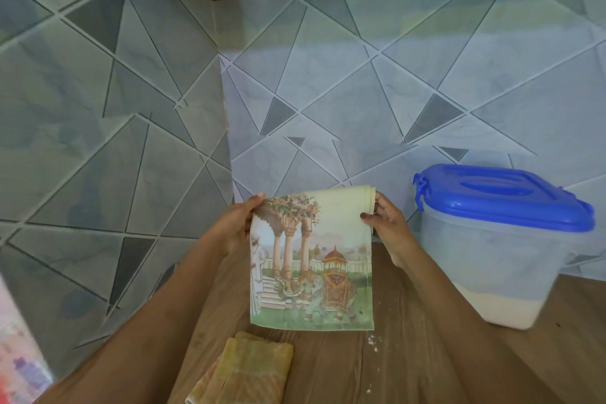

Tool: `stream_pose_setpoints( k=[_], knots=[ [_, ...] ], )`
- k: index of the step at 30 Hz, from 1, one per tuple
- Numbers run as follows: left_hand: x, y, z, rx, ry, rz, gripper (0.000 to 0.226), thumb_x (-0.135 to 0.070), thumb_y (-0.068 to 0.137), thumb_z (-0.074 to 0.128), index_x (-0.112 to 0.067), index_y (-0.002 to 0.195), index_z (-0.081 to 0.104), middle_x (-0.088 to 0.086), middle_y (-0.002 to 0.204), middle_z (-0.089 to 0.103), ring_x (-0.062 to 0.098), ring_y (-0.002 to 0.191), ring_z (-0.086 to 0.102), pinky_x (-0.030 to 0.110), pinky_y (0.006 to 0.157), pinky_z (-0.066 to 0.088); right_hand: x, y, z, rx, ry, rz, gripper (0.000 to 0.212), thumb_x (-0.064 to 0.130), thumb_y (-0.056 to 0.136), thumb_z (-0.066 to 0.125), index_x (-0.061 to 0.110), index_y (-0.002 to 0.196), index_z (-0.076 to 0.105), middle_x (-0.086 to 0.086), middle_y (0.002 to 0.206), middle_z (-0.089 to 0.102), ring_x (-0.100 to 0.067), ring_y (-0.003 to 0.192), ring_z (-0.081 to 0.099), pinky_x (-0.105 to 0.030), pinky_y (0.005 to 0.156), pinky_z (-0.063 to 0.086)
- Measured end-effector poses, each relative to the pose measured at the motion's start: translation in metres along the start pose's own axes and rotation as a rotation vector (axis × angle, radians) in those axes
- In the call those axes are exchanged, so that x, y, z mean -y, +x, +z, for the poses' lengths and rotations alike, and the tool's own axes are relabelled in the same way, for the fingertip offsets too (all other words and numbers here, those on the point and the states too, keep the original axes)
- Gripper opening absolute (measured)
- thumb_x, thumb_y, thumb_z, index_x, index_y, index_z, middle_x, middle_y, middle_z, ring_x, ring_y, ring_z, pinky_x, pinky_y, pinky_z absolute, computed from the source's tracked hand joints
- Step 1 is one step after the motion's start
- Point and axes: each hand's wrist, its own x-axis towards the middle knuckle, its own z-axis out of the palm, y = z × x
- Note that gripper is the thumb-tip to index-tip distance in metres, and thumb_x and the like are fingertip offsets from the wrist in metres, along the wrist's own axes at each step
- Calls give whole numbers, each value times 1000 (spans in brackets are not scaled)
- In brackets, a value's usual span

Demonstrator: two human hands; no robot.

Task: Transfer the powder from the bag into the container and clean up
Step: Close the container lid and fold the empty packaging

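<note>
I hold up a folded printed bag (311, 259), showing an elephant and a pavilion, above the wooden counter (426, 364). My left hand (234, 226) grips its upper left edge. My right hand (383, 220) pinches its upper right corner at the fold. The bag hangs flat and upright. To the right stands a translucent plastic container (492, 266) with white powder in its bottom. Its blue lid (505, 193) is on. A few white powder specks (372, 339) lie on the counter below the bag.
A folded yellow cloth (249, 371) lies on the counter near the front. Tiled walls meet in a corner behind the bag. A blurred red and white object (19, 364) sits at the far left edge. A shelf underside runs overhead.
</note>
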Motion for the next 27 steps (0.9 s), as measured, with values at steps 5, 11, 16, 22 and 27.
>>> stream_pose_setpoints(
  k=[5,11,16,22,27],
  knots=[
    [3,4,4,-8,12,-30,26,-33,78,72,-10,90,72,14,92,72,28,81,61,40,82,47,-1,-5,-4,113,-74,-1,59,-6,91,46,19,143,31,-3,129,53,-19,119,49,-29,92,45],
    [4,5,7,102,53,356,28,6,88,54,-20,98,57,-5,77,73,15,74,67,34,74,52,4,0,-9,72,-18,41,45,7,93,49,30,130,41,4,115,58,-21,113,52,-42,95,45],
    [-12,6,5,126,150,479,33,19,85,48,-13,88,56,-11,71,73,2,66,66,17,64,55,5,1,-6,-2,59,-77,43,6,89,57,24,126,45,14,105,61,-1,96,58,-11,67,53],
    [-21,13,5,64,157,544,47,22,80,51,-18,64,67,-11,59,70,1,58,65,15,62,55,10,10,-5,-37,25,-162,35,5,80,65,22,109,58,26,85,71,11,82,65,-8,74,52],
    [-19,18,5,4,190,565,42,22,78,53,-15,65,69,-10,61,71,3,58,66,22,60,57,8,19,-8,-70,-24,-163,37,-6,84,58,10,117,57,33,71,68,16,74,63,-4,72,50]
  ],
)
